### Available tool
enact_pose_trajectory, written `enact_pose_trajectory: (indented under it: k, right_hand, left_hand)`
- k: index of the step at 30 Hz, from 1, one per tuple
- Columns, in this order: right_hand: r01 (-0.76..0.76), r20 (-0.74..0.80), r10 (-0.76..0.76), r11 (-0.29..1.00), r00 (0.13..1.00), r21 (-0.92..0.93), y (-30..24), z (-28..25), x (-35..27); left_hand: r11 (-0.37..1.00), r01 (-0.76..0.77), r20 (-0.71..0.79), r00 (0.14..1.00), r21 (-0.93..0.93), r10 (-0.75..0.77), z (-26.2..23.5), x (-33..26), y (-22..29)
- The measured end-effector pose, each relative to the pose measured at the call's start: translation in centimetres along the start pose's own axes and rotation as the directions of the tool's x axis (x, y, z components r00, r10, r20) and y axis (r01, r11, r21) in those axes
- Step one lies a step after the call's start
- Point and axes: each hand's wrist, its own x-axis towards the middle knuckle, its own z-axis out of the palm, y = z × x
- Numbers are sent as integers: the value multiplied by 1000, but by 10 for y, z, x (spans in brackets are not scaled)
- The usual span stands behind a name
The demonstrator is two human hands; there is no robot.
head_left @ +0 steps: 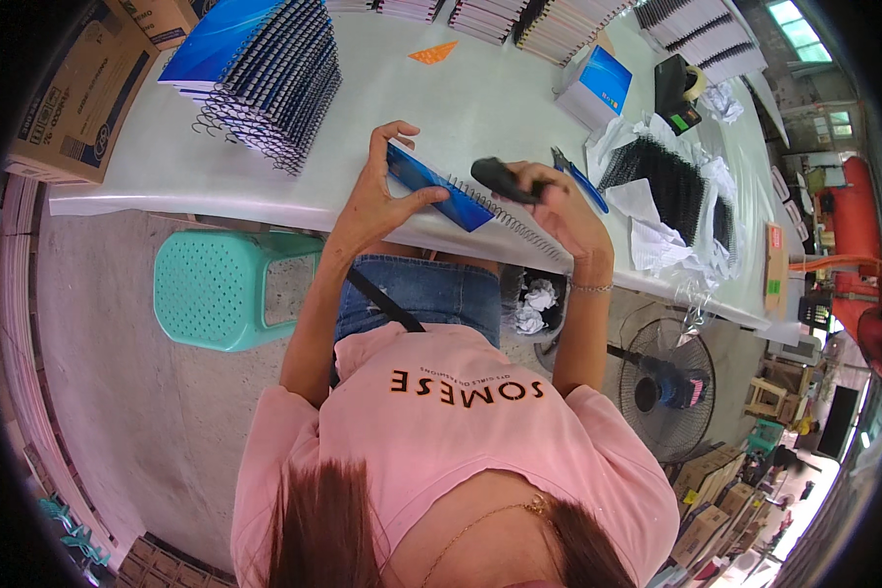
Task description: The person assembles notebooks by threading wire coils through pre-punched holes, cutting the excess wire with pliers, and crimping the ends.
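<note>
My left hand (380, 204) grips a blue-covered booklet (439, 192), thumb on the cover, at the table's near edge. A dark spiral coil (529, 233) runs along the booklet's edge and sticks out well past its right end. In my right hand (570, 218) is a dark tool (503, 180), blurred, its kind unclear; it is held just above the coil. A pair of blue-handled pliers (583, 182) lies on the table right beside that hand. To its right, black spiral coils (657, 186) are heaped on crumpled white paper (647, 223).
Stacked blue spiral-bound booklets (289, 83) stand on the table (147, 176) at left, by cardboard boxes (83, 98). A blue-topped stack (598, 86) and a tape roll (694, 84) sit at the back right. Below are a green stool (211, 289), a waste bin (549, 304) and a fan (666, 387).
</note>
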Motion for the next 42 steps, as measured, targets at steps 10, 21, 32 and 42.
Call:
enact_pose_trajectory:
  k: [10, 21, 32, 42]
  right_hand:
    - [-73, -100, 51, 971, 994, -229, -8, 3, 6]
    - [-68, -61, 51, 945, 997, -319, -2, 5, 7]
    - [-2, -53, -5, 992, 999, -124, -4, 16, 7]
    - [13, 108, -55, 934, 993, 357, 7, 7, 11]
  left_hand:
    - [996, 40, 83, 996, -77, -33, -1, 2, 3]
    - [992, 38, 138, 990, -117, -21, -2, 1, 1]
    - [984, 63, 141, 989, -168, -39, 0, -1, 2]
    - [974, 39, 165, 986, -223, -1, 0, 0, -1]
